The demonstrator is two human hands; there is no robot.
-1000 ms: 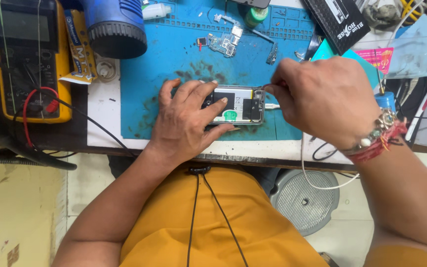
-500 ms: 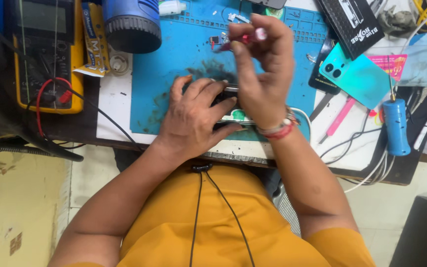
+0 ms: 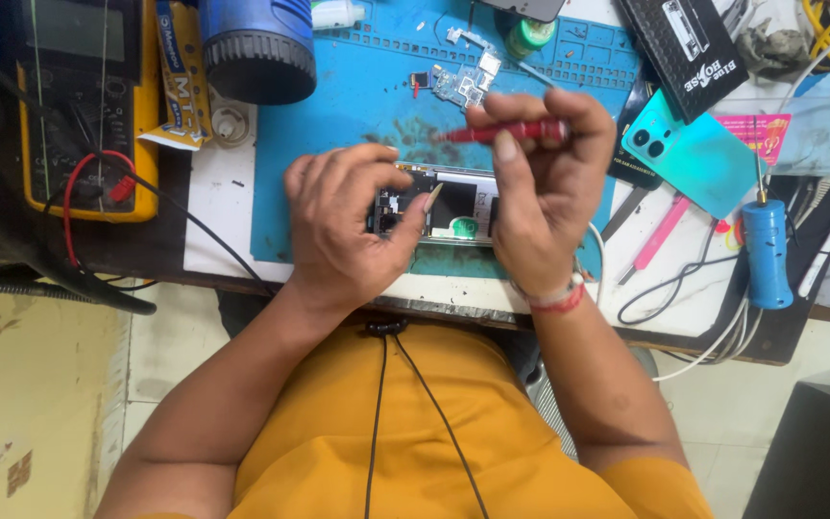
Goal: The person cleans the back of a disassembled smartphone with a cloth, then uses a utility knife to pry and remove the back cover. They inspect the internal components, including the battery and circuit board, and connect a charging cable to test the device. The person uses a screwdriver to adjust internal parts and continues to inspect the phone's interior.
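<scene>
Since half a second ago, the right hand (image 3: 540, 187) has come down a little from the top of the blue mat, and the slim red-handled screwdriver (image 3: 506, 132) now lies level between its closed thumb and fingers, just above the opened phone with its bare black and green insides (image 3: 444, 207). That phone sits at the middle of the frame, on the lower edge of the blue rubber work mat (image 3: 338, 144). The left hand (image 3: 353, 226) is clamped over the phone's left end, its thumb pressing across the exposed boards.

Higher up the mat lies a small loose circuit board (image 3: 463, 86); a yellow multimeter with red and black leads (image 3: 79, 106) stands at the upper left, a turquoise phone back cover (image 3: 694, 149) to the right, and a blue-handled soldering iron (image 3: 766, 250) further right.

To do this well, I'd judge the left hand should hold the frame flat and steady, and the driver tip should be brought upright and square onto the screw before any turning, with light pressure.
</scene>
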